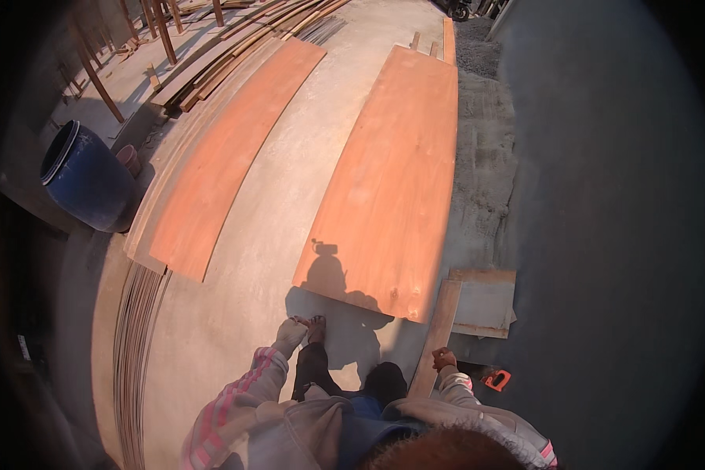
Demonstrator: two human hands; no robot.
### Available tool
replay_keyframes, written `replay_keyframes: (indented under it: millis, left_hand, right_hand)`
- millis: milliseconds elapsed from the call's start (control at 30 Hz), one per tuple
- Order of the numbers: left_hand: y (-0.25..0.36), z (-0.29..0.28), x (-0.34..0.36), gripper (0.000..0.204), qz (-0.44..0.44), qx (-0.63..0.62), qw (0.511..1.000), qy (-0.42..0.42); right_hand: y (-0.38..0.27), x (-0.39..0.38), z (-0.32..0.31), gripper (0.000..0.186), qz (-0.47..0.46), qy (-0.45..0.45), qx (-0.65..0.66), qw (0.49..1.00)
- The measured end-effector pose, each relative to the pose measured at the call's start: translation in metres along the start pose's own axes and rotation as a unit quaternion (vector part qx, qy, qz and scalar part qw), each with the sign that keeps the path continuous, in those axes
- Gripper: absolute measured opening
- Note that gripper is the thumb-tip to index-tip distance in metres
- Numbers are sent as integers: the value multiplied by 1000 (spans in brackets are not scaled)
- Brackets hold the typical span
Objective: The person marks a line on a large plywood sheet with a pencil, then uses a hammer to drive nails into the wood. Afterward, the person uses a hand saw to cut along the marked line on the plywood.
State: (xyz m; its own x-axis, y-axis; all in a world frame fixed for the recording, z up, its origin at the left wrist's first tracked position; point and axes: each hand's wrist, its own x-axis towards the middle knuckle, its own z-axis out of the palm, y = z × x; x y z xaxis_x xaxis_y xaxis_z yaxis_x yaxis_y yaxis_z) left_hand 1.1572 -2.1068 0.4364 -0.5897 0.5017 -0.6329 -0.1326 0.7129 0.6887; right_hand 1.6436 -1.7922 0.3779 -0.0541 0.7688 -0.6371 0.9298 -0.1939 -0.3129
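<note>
My left hand (291, 335), in a pale glove or covering, is out in front at the left, beside my bare foot (316, 329). Its fingers look closed, and what they hold, if anything, is too small to make out. At the right, my right hand (444, 359) is curled closed over the edge of a narrow wooden board (439, 333); whether it grips anything is hidden. Just past that hand lies a hand saw with an orange handle (497, 380). A large reddish plywood sheet (392, 180) lies flat ahead of me, apart from both hands.
Another plywood sheet (235, 157) lies on stacked boards at the left. Thin rods (137, 352) run along the near left. A blue barrel (90, 176) stands beside a pinkish bucket (129, 160). A pale framed panel (484, 304) lies right of the narrow board. Long planks (235, 55) are piled far left.
</note>
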Motion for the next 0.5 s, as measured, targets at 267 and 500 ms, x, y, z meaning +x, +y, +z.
replay_keyframes:
  millis: [267,500]
  left_hand:
    - [-99,-21,134,26,-208,-17,978,8]
    - [-118,30,192,34,-360,-182,914,-41]
  right_hand:
    - [-36,18,68,25,152,-106,185,965]
    - [-53,114,127,45,307,-169,208,913]
